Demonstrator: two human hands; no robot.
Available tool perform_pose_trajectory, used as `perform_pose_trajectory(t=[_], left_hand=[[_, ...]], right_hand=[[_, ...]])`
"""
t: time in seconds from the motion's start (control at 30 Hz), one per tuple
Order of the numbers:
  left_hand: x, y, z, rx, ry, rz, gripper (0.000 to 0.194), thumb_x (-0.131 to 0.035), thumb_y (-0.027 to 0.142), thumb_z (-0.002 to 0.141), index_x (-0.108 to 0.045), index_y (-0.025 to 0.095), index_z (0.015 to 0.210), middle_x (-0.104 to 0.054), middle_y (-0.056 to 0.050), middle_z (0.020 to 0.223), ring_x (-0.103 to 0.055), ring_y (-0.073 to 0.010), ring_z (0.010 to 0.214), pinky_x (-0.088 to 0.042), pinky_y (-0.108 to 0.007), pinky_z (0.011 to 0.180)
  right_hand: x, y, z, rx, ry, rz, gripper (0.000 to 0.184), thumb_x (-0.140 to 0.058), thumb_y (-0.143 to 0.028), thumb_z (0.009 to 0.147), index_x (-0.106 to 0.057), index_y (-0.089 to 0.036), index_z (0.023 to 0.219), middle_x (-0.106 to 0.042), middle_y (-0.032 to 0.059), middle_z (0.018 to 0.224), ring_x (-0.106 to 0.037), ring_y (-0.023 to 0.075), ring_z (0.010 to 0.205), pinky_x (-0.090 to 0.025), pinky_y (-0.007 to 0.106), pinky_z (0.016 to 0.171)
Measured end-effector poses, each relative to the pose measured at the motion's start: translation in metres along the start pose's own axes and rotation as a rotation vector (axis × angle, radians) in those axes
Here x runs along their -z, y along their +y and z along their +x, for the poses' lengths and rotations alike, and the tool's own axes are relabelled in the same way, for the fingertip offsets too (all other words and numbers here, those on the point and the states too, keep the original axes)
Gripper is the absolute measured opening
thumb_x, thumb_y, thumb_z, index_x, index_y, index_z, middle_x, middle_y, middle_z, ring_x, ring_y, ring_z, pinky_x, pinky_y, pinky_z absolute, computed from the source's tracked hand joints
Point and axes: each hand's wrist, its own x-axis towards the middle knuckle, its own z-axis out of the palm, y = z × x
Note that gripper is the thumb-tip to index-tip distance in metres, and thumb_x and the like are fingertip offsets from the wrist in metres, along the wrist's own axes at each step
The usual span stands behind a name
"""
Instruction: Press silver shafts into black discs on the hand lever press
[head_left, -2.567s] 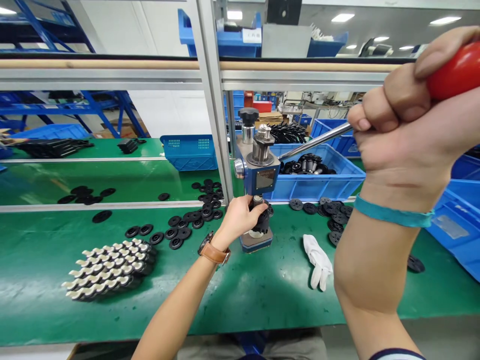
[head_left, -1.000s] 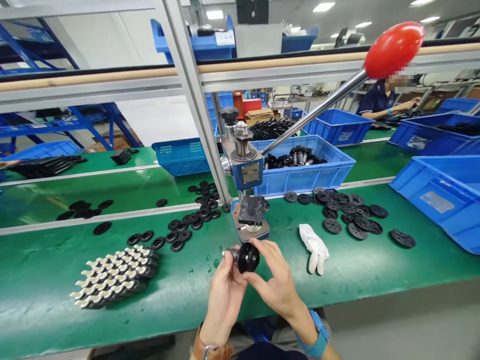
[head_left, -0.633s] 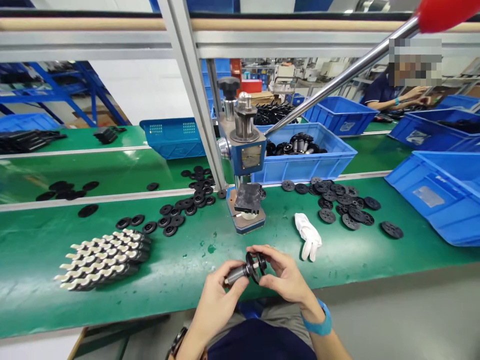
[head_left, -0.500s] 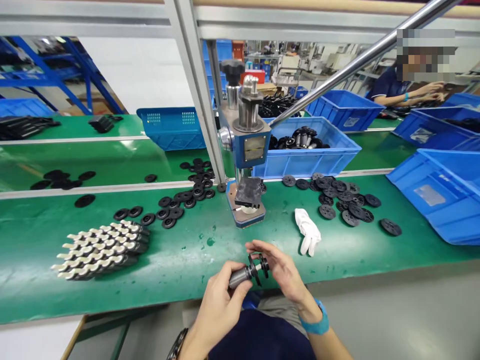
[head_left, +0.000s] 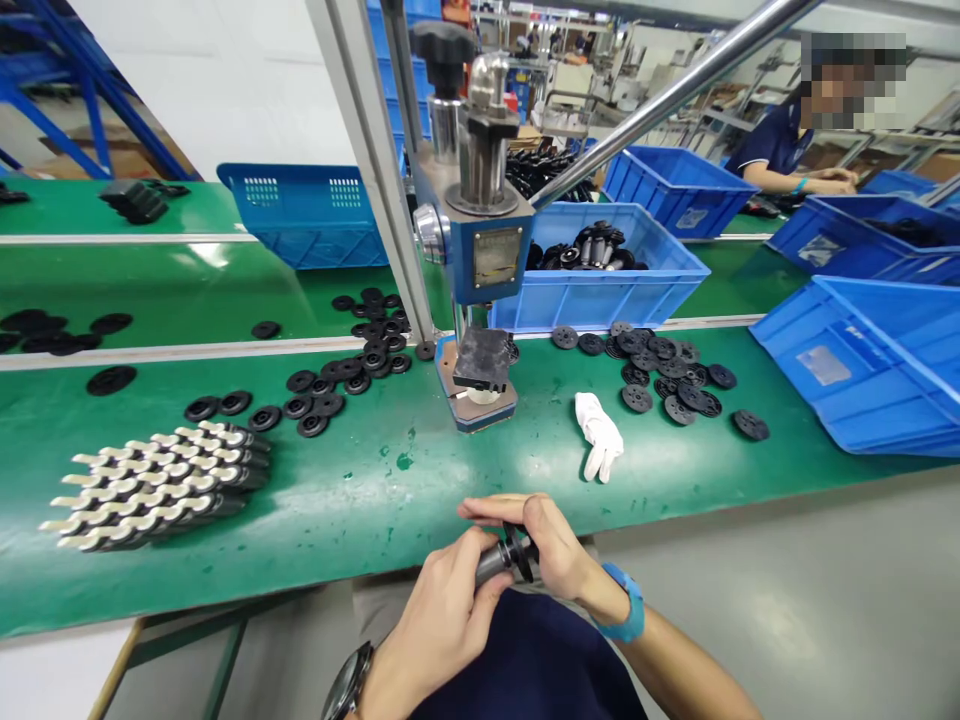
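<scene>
My left hand [head_left: 450,600] is closed around a dark cylindrical part [head_left: 493,565] with black discs on its right end, held over the front edge of the bench. Against that disc end rests the palm of my right hand [head_left: 551,545], its fingers stretched out to the left over my left fingertips. The palm partly hides the end of the part. Beyond my hands stands a blue bench press [head_left: 487,260], with a black block [head_left: 482,358] on its base. A white glove [head_left: 598,437] lies to the right of the press.
At the left stand several black cylinders with cream tips [head_left: 161,485] in a tight block. Loose black rings [head_left: 311,405] and flat black discs [head_left: 679,375] lie on the green bench [head_left: 300,540]. Blue bins [head_left: 600,300] line the back; a co-worker [head_left: 780,145] sits far right.
My right palm has come in against the disc end of the part, and its fingers now reach over my left hand. The view has shifted, so the bench items appear higher and further left.
</scene>
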Motion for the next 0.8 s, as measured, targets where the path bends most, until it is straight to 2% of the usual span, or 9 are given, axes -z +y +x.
perform_pose_trajectory(t=[0.37,0.57,0.63,0.7,0.8], left_hand=[[-0.003,-0.005,-0.004,0.074,-0.020,-0.066,0.019,-0.068,0.022,0.091,-0.067,0.024,0.110,-0.079,-0.008,0.101,-0.073,-0.0279,0.085,-0.049,-0.033,0.076],[-0.001,-0.009,0.000,0.133,-0.037,-0.125,0.015,-0.068,0.025,0.092,-0.067,0.023,0.107,-0.077,-0.007,0.096,-0.070,-0.0252,0.083,-0.048,-0.032,0.076],[-0.001,-0.017,0.005,0.168,-0.008,-0.227,0.014,-0.069,0.028,0.091,-0.068,0.023,0.104,-0.075,-0.005,0.092,-0.068,-0.0232,0.081,-0.047,-0.031,0.076],[-0.003,-0.028,0.010,0.205,0.059,-0.421,0.016,-0.072,0.034,0.088,-0.070,0.022,0.099,-0.072,-0.003,0.087,-0.064,-0.0211,0.077,-0.048,-0.029,0.074],[-0.010,-0.039,0.017,0.270,0.182,-0.749,0.030,-0.082,0.043,0.080,-0.072,0.019,0.094,-0.070,-0.003,0.084,-0.062,-0.0189,0.075,-0.050,-0.027,0.071]], right_hand=[[-0.001,0.011,-0.002,-0.062,-0.058,0.078,0.066,-0.030,-0.063,0.106,-0.069,-0.020,0.137,-0.075,0.0125,0.126,-0.072,0.0287,0.118,-0.056,0.043,0.103],[0.000,0.008,0.002,-0.091,-0.032,0.082,0.067,-0.033,-0.065,0.105,-0.069,-0.019,0.137,-0.075,0.0130,0.127,-0.070,0.0295,0.121,-0.054,0.045,0.106],[0.001,0.004,0.005,-0.052,-0.016,0.116,0.070,-0.033,-0.069,0.103,-0.064,-0.020,0.142,-0.070,0.0135,0.136,-0.065,0.0303,0.129,-0.050,0.047,0.111],[0.002,-0.003,0.007,0.022,-0.029,0.120,0.075,-0.033,-0.074,0.101,-0.055,-0.021,0.150,-0.063,0.0139,0.146,-0.059,0.0310,0.136,-0.046,0.049,0.116],[0.001,-0.011,0.009,0.178,-0.070,-0.066,0.079,-0.055,-0.073,0.093,-0.048,-0.023,0.153,-0.058,0.0150,0.149,-0.056,0.0324,0.138,-0.043,0.049,0.117]])
